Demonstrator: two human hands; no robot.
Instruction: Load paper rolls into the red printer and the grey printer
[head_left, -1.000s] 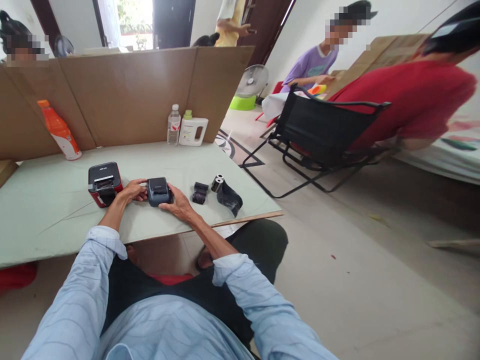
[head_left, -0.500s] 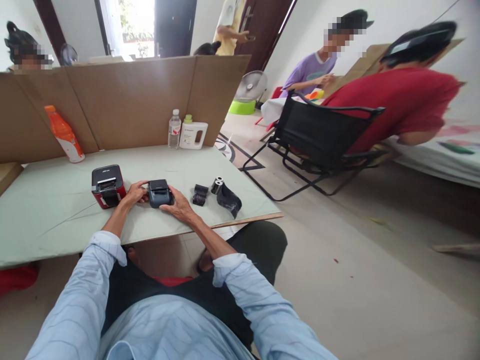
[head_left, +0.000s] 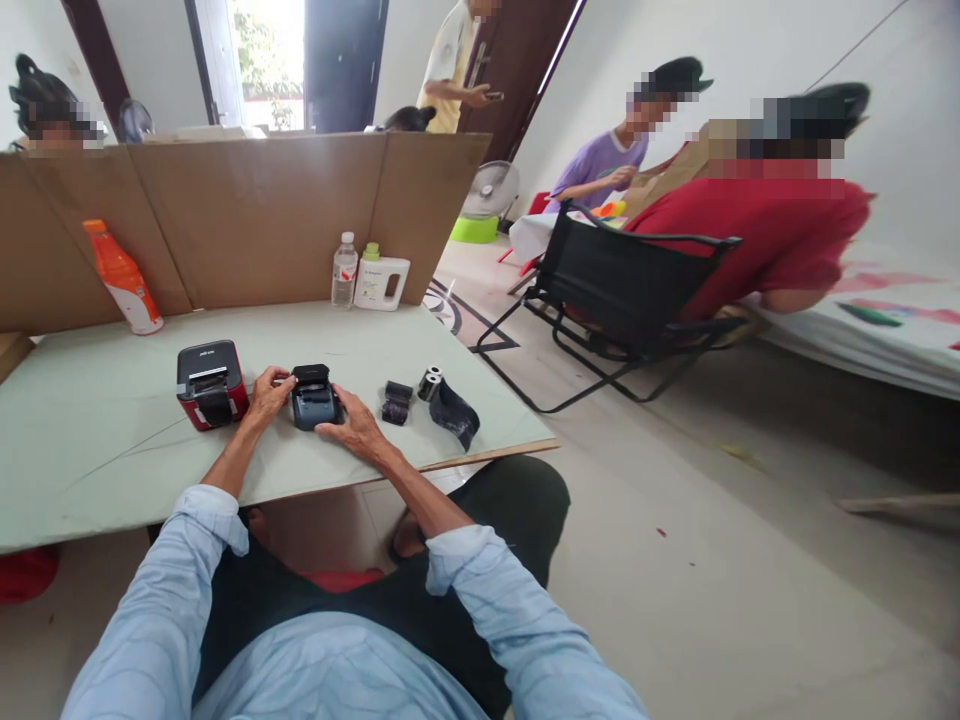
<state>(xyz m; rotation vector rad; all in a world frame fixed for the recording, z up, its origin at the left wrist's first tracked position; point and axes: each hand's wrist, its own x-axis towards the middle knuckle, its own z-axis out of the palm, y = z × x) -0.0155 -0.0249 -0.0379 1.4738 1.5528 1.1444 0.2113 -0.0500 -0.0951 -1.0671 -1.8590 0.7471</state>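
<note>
I am sitting at the near edge of the pale green table, with both sleeves reaching forward. My right hand is lying at 5 o'clock of the small dark printer, fingers loosely spread, their tips pressing its near right corner. My left hand is sitting at the printer's 9 o'clock, fingers curling closed on its left side and on the edge of its lid. The lid is standing raised; I cannot tell what is lying in the compartment under it. A second ago that lid was lying flat and my right hand was cupping the right side; it is now sitting nearer to me.

The red printer is standing just beyond my left hand at 9 o'clock. At 3 o'clock a black roll and a paper roll trailing a black strip are lying near each other.

Farther off, at 10 o'clock, an orange bottle is leaning against the cardboard screen, holding orange liquid. At 12 to 1 o'clock a clear water bottle and a white jug are standing side by side, contents unclear.
</note>
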